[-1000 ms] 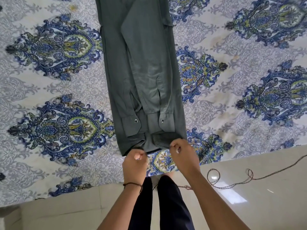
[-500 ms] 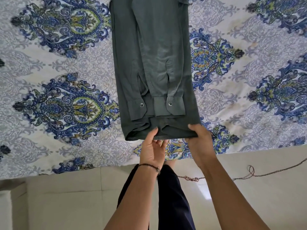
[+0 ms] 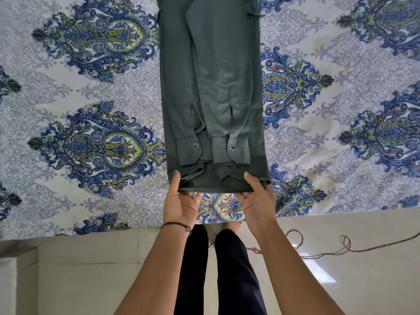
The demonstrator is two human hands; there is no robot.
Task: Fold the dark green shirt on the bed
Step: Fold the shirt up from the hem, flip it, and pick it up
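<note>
Left hand (image 3: 181, 204), right hand (image 3: 258, 201) grip shirt (image 3: 211, 87) near hem.

I see my left hand (image 3: 180, 204) and right hand (image 3: 259, 201) gripping the near hem of the dark green shirt (image 3: 211, 87), thumbs on top, fingers tucked under the edge. Beyond the grip the shirt runs away as a long narrow strip on the patterned bedsheet (image 3: 91, 87). Just past my thumbs lie two cuffs (image 3: 229, 153) side by side, each with a snap button. Behind my wrists, a cord (image 3: 341, 246) lies on the floor.
</note>
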